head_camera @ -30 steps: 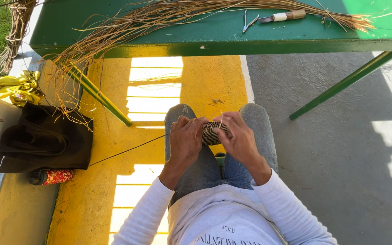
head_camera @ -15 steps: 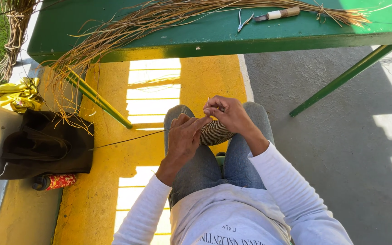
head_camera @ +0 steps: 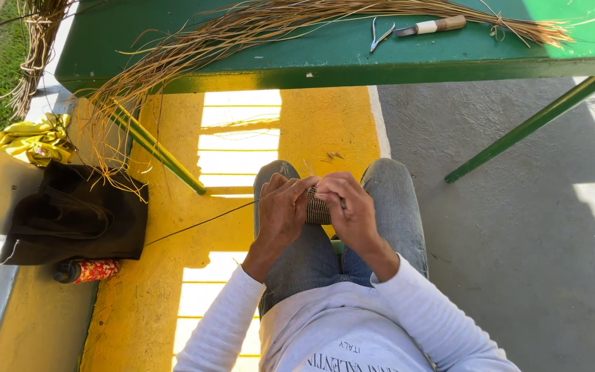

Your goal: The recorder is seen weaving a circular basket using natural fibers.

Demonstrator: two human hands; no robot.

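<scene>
I sit with my knees in blue jeans, looking down at my lap. My left hand (head_camera: 282,210) and my right hand (head_camera: 350,207) both grip a small woven piece (head_camera: 317,207) of dark and tan fibre held between them above my knees. A thin dark strand (head_camera: 201,223) runs from the piece out to the left, over the yellow floor. Fingers of both hands curl over the piece and hide most of it.
A green table (head_camera: 325,58) stands ahead, with a long bundle of dry straw fibres (head_camera: 256,27), small snips (head_camera: 380,33) and a wooden-handled knife (head_camera: 432,27) on it. A dark bag (head_camera: 77,217), a red patterned bottle (head_camera: 89,270) and yellow cloth (head_camera: 34,136) lie at the left.
My right hand has come down from a raised pull back onto the woven piece. Both hands now close together on it, lower over my knees.
</scene>
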